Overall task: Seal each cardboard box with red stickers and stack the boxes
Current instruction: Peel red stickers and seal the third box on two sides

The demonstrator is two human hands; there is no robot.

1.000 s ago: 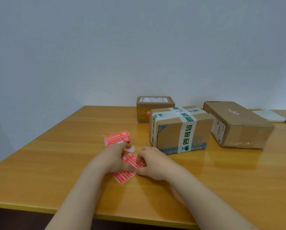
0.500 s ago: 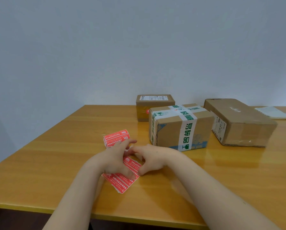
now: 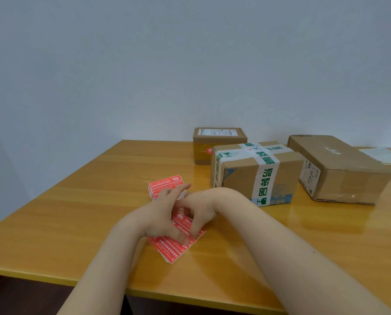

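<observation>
— Where are the red stickers?
— One sticker sheet (image 3: 173,247) lies on the table (image 3: 76,212) near its front edge, largely covered by both hands. A second sheet (image 3: 165,184) lies just beyond, its near edge hidden behind fingers.
— And the hands?
— The left hand (image 3: 159,215) presses the sticker sheet, fingers straight. The right hand (image 3: 202,206) curls its fingertips onto the sheet's right corner; whether it pinches a sticker, I cannot tell.
— Boxes?
— Three, unstacked: the taped box (image 3: 256,178), a small box (image 3: 219,139) partly behind it, and a long box (image 3: 342,169) to the right. A paper (image 3: 385,155) is cut off at the frame's edge.
</observation>
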